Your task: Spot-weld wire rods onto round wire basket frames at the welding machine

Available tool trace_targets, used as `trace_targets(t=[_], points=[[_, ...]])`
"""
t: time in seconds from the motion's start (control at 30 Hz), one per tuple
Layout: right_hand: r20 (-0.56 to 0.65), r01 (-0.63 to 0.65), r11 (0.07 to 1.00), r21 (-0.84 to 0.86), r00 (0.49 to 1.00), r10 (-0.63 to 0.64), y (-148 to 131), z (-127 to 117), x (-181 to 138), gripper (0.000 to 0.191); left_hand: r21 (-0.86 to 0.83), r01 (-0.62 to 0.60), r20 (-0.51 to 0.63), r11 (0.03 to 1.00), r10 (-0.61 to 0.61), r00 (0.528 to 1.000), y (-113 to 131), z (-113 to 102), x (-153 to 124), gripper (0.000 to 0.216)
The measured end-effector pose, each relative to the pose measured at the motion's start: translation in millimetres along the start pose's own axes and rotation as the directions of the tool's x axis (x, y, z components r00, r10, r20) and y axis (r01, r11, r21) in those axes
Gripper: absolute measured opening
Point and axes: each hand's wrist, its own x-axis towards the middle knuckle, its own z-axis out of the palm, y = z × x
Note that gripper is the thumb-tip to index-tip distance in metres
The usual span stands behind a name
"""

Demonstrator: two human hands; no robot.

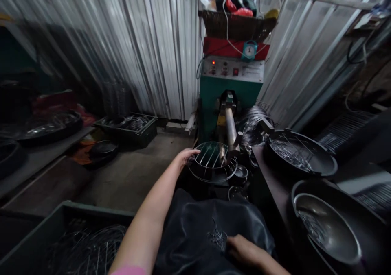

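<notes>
From my remote seat I start at the lower left, where a dark green crate (70, 206) holds a loose heap of round wire racks (88, 242). Above it, on the left bench, a black tub (71, 122) carries something shiny that is too blurred for me to name. Further in on the floor, a second crate (143, 130) contains coiled wire rings (136, 122). The left hand (185, 157) is stretched forward, its fingertips (195, 151) lying on the near-left rim of a round wire rack (210, 161). The rack sits under the steel arm of the green machine (229, 92), level and just ahead of the hand. The thumb is hidden, so I cannot tell whether the hand pinches the rim or only touches it. On top of the machine, a woven basket (238, 25) is packed with red and dark bundles. Low in the middle, the right hand (244, 250) rests on the black apron (189, 226), touching a small bunch of short wires (218, 236); whether it grips them I cannot tell. To the right, a black pan (331, 169) holds thin wire rods (290, 151). Nearer, a metal bowl (336, 242) with a few short wire pieces sits inside a black basin (351, 204).
</notes>
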Motion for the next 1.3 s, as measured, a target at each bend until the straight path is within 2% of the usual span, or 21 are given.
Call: trace_targets(t=[0.07,0.1,0.2,0.3,0.47,0.57,0.67,0.73,0.83,0.9,0.93,1.0,1.07,1.2,1.3], points=[[-0.032,-0.072,0.972,0.223,0.996,0.081,0.2,-7.6,-7.1,0.014,0.009,0.065,0.013,0.998,-0.065,0.998,-7.2,-8.1,-8.8,0.03],[-0.011,-0.127,0.929,0.347,0.99,0.14,0.4,-11.1,-9.6,0.012,0.014,0.093,0.015,0.996,-0.093,0.996,-11.1,-12.3,-12.6,0.028],[0.165,-0.283,0.698,0.658,0.958,0.233,4.0,-16.5,-12.9,0.009,0.024,0.143,0.008,0.989,-0.143,0.99,-21.2,-20.7,-22.6,0.024],[0.208,-0.299,0.52,0.8,0.951,0.227,8.1,-13.3,-14.6,0.005,-0.022,0.174,-0.014,0.985,-0.174,0.985,-26.9,-20.0,-36.4,0.023],[0.125,-0.231,0.41,0.882,0.955,0.269,9.2,-10.0,-21.0,0.006,-0.073,0.201,-0.075,0.977,-0.206,0.976,-29.1,-10.3,-61.1,0.02],[0.087,-0.208,0.384,0.899,0.947,0.31,8.6,-15.5,-26.9,0.006,-0.1,0.195,-0.109,0.976,-0.205,0.973,-29.2,-6.9,-68.5,0.021],[0.008,-0.174,0.43,0.886,0.933,0.361,9.0,-20.9,-33.7,0.007,-0.123,0.188,-0.126,0.974,-0.203,0.971,-30.2,-5.8,-71.5,0.022],[-0.113,-0.119,0.516,0.848,0.912,0.395,11.2,-21.6,-38.2,0.009,-0.128,0.182,-0.114,0.975,-0.197,0.974,-31.4,-5.5,-72.5,0.023],[-0.297,-0.083,0.725,0.684,0.876,0.381,18.0,-17.4,-43.9,0.011,-0.145,0.176,-0.096,0.974,-0.191,0.977,-32.8,-5.1,-75.1,0.022],[-0.335,-0.107,0.823,0.559,0.878,0.341,23.5,-12.8,-45.8,0.01,-0.165,0.183,-0.111,0.969,-0.202,0.973,-32.7,-4.5,-77.9,0.019],[-0.327,-0.123,0.836,0.535,0.882,0.339,26.1,-10.8,-45.9,0.01,-0.173,0.192,-0.121,0.966,-0.214,0.969,-32.4,-4.1,-79.4,0.019],[-0.28,-0.155,0.795,0.586,0.882,0.379,30.0,-8.4,-44.2,0.012,-0.18,0.22,-0.134,0.959,-0.245,0.96,-31.4,-3.2,-81.7,0.018],[-0.236,-0.159,0.704,0.692,0.872,0.429,32.5,-8.5,-40.6,0.011,-0.188,0.244,-0.139,0.951,-0.272,0.952,-30.7,-2.2,-82.0,0.018],[-0.207,-0.088,0.543,0.835,0.865,0.458,37.0,-13.4,-32.8,0.005,-0.227,0.239,-0.163,0.944,-0.279,0.947,-31.1,-0.5,-77.4,0.016],[-0.179,-0.069,0.476,0.877,0.872,0.456,39.0,-17.2,-30.6,0.009,-0.235,0.22,-0.175,0.947,-0.264,0.948,-31.8,1.1,-73.9,0.017]])
